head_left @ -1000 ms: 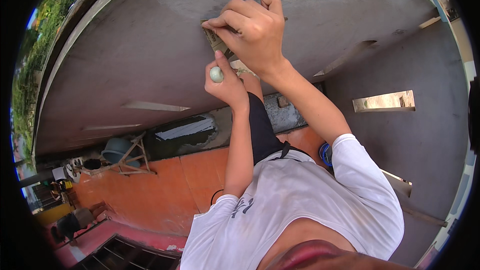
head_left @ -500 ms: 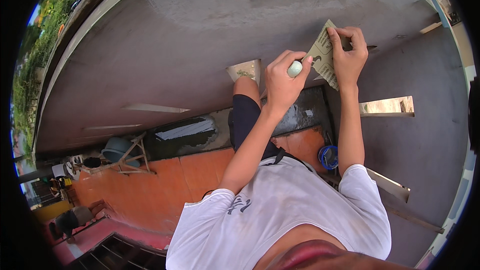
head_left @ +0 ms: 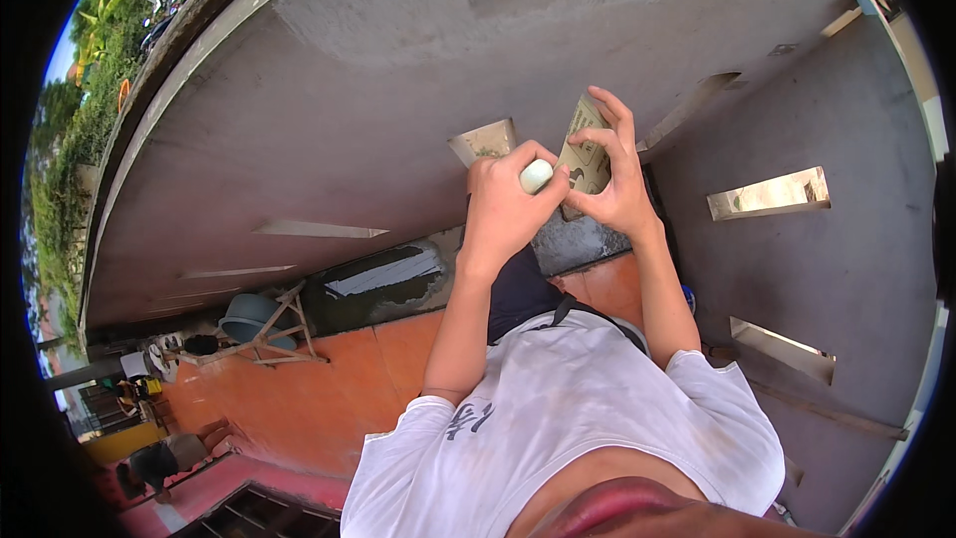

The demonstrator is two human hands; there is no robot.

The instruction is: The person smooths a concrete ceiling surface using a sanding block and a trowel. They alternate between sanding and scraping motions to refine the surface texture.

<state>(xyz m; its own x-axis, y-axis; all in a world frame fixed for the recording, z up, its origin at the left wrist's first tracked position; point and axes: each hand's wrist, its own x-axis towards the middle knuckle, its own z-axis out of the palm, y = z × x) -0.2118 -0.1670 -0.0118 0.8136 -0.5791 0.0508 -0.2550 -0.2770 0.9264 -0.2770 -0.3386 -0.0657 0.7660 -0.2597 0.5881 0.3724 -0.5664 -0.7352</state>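
Note:
My left hand [head_left: 503, 204] is closed around a pale green, round-ended object [head_left: 536, 175], perhaps a handle; most of it is hidden in the grip. Its thumb lies against a tan sheet of printed paper or card [head_left: 586, 134], which my right hand [head_left: 617, 179] grips at the side with curled fingers and thumb. The sheet is held upright just right of the left hand, in front of a grey plastered wall [head_left: 349, 70]. A small opening [head_left: 478, 137] in that wall shows behind my left hand.
A side wall [head_left: 797, 279] has slot openings [head_left: 767, 194]. Low left, a grey-blue basin [head_left: 246, 317] rests on a wooden stand [head_left: 299, 334] over an orange floor [head_left: 368, 389]. A blue bucket [head_left: 688, 297] is half hidden behind my right arm. Another person [head_left: 159, 458] is at the lower left.
Both hands went right from high on the wall, turning the sheet; since half a second ago they have shifted left and lower, and my right fingers now curl higher along the sheet.

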